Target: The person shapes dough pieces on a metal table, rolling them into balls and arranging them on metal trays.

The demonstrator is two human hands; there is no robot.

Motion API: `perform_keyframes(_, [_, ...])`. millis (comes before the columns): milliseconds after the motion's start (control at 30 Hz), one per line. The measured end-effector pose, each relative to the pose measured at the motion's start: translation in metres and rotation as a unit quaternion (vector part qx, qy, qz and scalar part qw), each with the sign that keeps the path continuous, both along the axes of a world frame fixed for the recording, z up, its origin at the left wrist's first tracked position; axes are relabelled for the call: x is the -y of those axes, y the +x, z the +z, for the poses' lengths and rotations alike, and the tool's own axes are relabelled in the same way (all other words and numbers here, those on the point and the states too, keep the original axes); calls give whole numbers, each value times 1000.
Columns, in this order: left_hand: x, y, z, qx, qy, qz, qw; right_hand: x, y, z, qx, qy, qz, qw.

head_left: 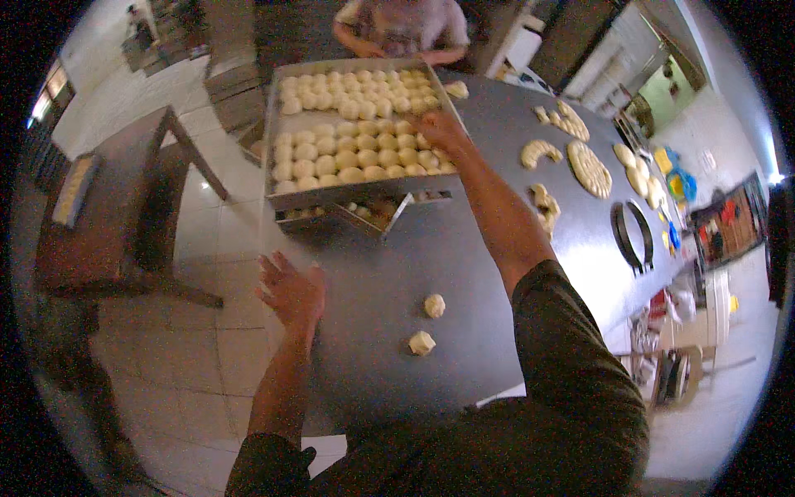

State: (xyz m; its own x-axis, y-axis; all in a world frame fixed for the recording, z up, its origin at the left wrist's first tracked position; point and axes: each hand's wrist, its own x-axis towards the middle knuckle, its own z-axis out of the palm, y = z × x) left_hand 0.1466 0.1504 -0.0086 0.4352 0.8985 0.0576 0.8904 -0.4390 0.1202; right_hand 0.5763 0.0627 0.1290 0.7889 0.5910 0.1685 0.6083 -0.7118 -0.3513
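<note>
My right hand reaches out to the tray of dough balls, fingers down at its right edge among the rows; I cannot tell whether it grips one. My left hand hovers open, fingers spread, over the dark surface. Two loose dough pieces lie nearer me. Shaped dough rings sit further right.

A single head-worn fisheye view looks steeply down and forward from above the person's shoulders, close over the grey surface, its straight edges bending toward the dark round rim.
</note>
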Motion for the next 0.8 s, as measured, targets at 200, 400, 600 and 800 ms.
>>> perform_keyframes(200, [-2, -23, -1, -3, 10, 8, 1000, 148, -124, 5, 156, 301, -82, 937])
perform_keyframes(400, [-21, -17, -48, -6, 81, -79, 994, 360, -88, -201, 176, 18, -338, 924])
perform_keyframes(600, [-9, -47, -51, 259, 20, -221, 940, 348, -117, -184, -59, 238, -289, 925])
perform_keyframes(800, [227, -34, -20, 85, -131, -421, 893, 318, -182, -170, -181, 89, -284, 937])
